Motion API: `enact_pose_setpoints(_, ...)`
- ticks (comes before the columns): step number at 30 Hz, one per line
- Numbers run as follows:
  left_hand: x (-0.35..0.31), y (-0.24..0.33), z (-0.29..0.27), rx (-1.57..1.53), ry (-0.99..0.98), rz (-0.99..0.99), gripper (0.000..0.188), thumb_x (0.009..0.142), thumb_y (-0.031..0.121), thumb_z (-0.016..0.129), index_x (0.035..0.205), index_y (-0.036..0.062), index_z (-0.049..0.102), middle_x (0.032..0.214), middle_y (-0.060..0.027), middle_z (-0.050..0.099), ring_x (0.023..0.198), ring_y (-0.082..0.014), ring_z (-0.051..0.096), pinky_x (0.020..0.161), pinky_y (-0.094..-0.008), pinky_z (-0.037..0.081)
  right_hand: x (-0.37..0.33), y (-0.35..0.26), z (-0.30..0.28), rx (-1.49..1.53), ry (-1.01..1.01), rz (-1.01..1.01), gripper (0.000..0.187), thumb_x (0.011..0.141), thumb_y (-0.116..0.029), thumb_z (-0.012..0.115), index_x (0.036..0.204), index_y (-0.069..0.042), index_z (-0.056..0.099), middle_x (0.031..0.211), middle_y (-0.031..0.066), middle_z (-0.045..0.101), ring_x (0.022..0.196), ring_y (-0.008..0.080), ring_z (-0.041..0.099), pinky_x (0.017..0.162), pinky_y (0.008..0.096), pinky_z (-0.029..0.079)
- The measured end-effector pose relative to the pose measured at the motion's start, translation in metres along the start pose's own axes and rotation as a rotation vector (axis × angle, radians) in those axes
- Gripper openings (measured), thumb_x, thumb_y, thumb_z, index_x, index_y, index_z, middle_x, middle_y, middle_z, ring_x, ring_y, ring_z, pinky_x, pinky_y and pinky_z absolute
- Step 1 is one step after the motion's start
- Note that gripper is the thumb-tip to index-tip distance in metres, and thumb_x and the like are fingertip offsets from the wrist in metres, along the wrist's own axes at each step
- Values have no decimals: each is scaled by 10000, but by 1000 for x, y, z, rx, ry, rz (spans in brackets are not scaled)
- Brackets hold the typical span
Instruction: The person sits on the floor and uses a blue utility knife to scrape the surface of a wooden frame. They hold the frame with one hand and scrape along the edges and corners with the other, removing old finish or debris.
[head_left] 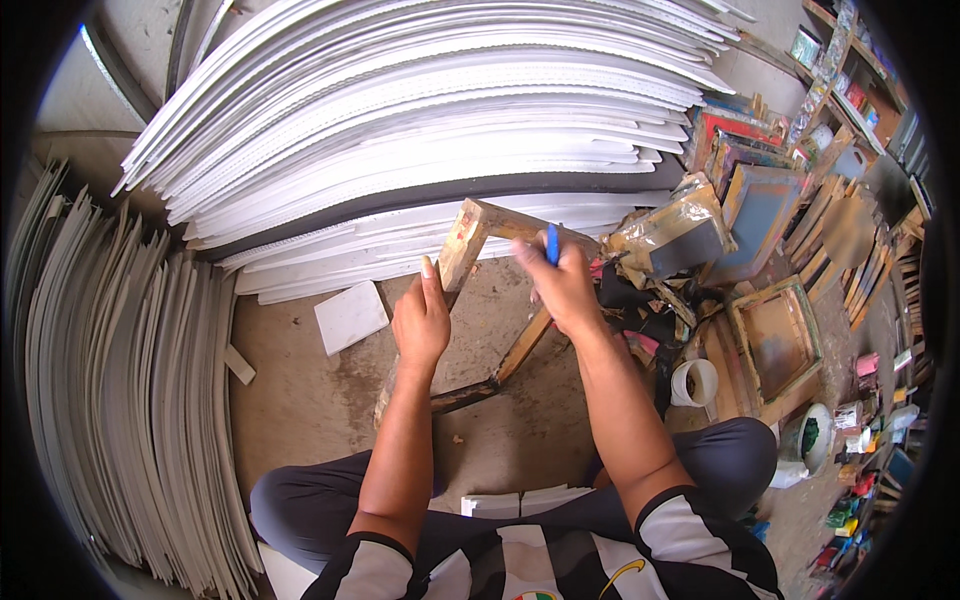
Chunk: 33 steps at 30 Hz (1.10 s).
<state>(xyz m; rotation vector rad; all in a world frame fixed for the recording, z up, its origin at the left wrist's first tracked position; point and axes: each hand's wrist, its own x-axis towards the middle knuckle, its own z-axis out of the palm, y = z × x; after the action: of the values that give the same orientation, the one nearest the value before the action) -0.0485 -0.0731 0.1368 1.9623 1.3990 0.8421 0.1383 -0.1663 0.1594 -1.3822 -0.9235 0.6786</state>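
Note:
A bare wooden frame (pixel 462 252), worn and stained, is tilted up in front of me with one corner pointing away. My left hand (pixel 421 325) grips its left bar, a finger stretched along the wood. Close to the far bar, my right hand (pixel 563 288) is closed on a slim blue tool (pixel 553 245) that sticks up past the fingers. Motion blurs the right fingertips, and the tool's working end is hidden, so its kind cannot be told. The frame's lower bars slant down between my forearms.
Tall stacks of white sheets (pixel 420 120) and grey sheets (pixel 130 390) stand ahead and at left. A white tile-like piece (pixel 352 317) lies on the floor. At right are dark scraps (pixel 640 310), a white bucket (pixel 694 383), old frames (pixel 775 340) and paint containers (pixel 805 440).

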Motion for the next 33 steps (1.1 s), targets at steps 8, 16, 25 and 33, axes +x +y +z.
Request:
enact_pose_setpoints(8, 2, -2, 1, -6, -8, -2, 685, 1103, 496, 325, 850, -24, 690, 712, -236, 659, 758, -459, 658, 705, -532, 482, -14, 8, 40, -262, 133, -106, 338, 1055, -347, 565, 1160, -27, 542, 931, 166, 667, 781, 331, 687, 690, 436, 515)
enact_pose_setpoints(16, 3, -1, 0, -47, 37, -5, 676, 1105, 486, 341, 810, -30, 662, 692, -234, 645, 714, -432, 648, 666, -520, 460, -6, 36, 58, -42, 170, -252, 240, 1080, -211, 552, 1207, -10, 587, 779, 17, 571, 683, 96, 569, 621, 282, 468)
enact_pose_setpoints(25, 7, -12, -6, -36, 40, -30, 697, 1110, 495, 335, 908, -90, 656, 695, -211, 606, 672, -281, 557, 658, -445, 434, -16, 37, 66, 286, 13, -237, 466, 1040, -47, 558, 1488, -16, 433, 945, 62, 624, 780, 126, 628, 775, 300, 559)
enact_pose_setpoints(33, 8, -16, -5, -59, 80, -31, 645, 1101, 484, 347, 862, -21, 672, 730, -249, 652, 744, -459, 650, 675, -527, 465, -29, 33, 64, 418, -140, -156, 531, 1055, -97, 555, 1550, -18, 380, 1085, 109, 656, 805, 133, 632, 770, 298, 550)
